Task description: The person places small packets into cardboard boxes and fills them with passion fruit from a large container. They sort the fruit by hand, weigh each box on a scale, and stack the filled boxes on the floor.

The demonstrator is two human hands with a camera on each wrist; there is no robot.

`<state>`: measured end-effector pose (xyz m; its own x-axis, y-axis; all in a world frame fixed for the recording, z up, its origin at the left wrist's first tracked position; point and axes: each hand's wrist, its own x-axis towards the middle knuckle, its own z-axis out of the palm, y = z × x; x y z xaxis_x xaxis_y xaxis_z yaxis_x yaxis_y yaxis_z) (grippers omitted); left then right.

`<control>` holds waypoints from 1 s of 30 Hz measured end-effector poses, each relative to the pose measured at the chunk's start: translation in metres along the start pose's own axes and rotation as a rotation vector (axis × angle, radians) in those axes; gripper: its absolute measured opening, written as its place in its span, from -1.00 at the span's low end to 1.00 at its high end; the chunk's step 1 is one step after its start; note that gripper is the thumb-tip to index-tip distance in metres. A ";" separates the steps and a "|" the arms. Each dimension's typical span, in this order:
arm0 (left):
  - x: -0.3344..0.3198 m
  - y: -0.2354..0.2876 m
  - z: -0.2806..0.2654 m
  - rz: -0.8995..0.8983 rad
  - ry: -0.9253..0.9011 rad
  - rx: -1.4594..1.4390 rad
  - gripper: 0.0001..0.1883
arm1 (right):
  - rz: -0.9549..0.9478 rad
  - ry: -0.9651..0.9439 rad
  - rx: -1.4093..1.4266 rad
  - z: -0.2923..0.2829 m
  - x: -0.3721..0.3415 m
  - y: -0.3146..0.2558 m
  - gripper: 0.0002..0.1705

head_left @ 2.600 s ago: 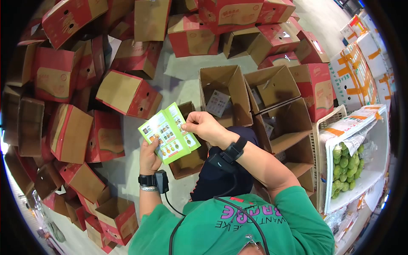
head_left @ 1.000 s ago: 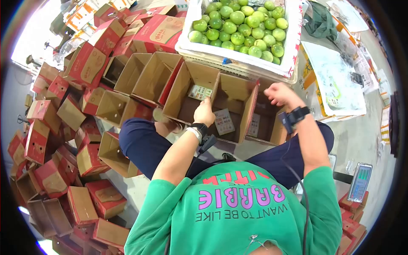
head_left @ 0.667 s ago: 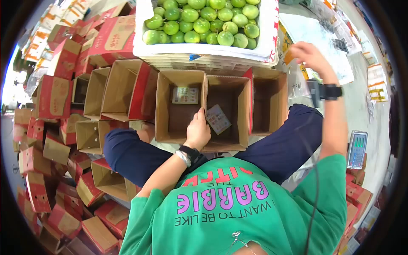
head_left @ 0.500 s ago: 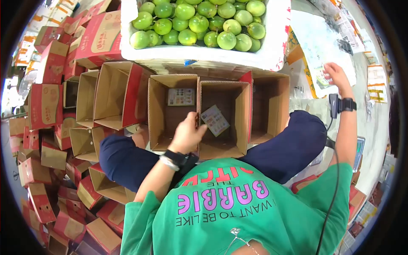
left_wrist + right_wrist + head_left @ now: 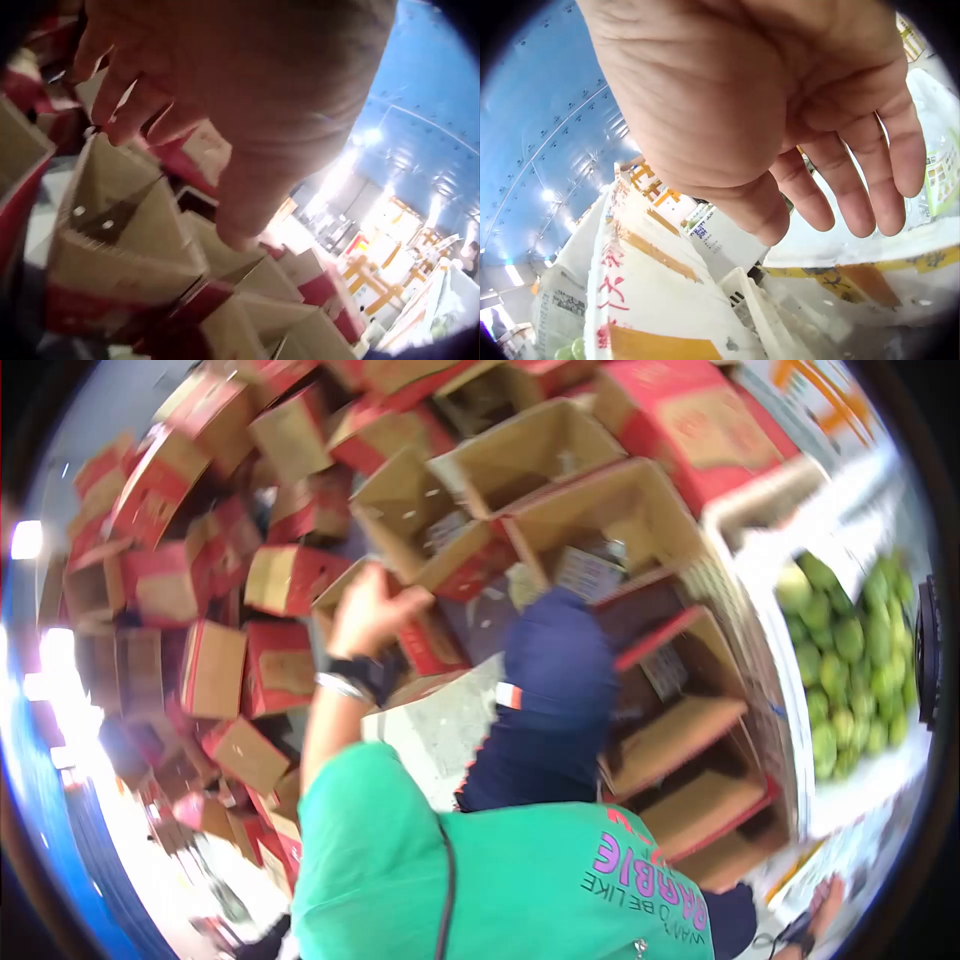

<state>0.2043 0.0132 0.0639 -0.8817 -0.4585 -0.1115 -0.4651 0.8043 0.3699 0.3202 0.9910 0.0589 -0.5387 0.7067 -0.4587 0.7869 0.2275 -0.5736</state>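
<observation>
My left hand [image 5: 372, 618] reaches out to the left with fingers extended and thumb apart, overlapping an open cardboard box [image 5: 432, 648] in the head view. In the left wrist view, its fingertips hang close to the rim of a brown and red box [image 5: 124, 259], and nothing lies in the palm. Far off at the lower right is my right hand [image 5: 826, 905]. The right wrist view shows its fingers loosely extended and holding nothing, over a white foam box [image 5: 855, 251] with yellow tape. Printed cards [image 5: 590, 573] lie inside some of the open boxes.
Green round fruit [image 5: 850, 650] fills a white foam box [image 5: 752, 585] on the right. A row of open boxes [image 5: 690, 730] stands beside my knee [image 5: 560, 650]. Many red and brown cartons [image 5: 215, 670] are piled at the left and back.
The head view has turned left. My left hand has moved from the edge between two boxes with cards to a box farther left. My right hand stays out at the right, holding nothing.
</observation>
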 end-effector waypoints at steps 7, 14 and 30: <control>-0.129 -0.039 0.146 0.089 -0.021 0.332 -0.31 | 0.127 -0.318 -0.275 0.074 -0.067 -0.153 -0.44; -0.054 0.030 0.032 0.439 0.173 0.000 -0.58 | -0.668 -0.178 -0.739 0.103 -0.048 -0.167 -0.58; -0.142 0.242 0.240 0.815 -0.788 0.256 -0.40 | -0.738 0.067 0.241 0.041 -0.245 -0.090 -0.79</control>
<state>0.1981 0.3634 -0.0524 -0.6906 0.5203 -0.5023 0.3402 0.8467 0.4092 0.3687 0.7693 0.1952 -0.8725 0.4692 0.1365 0.1405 0.5084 -0.8496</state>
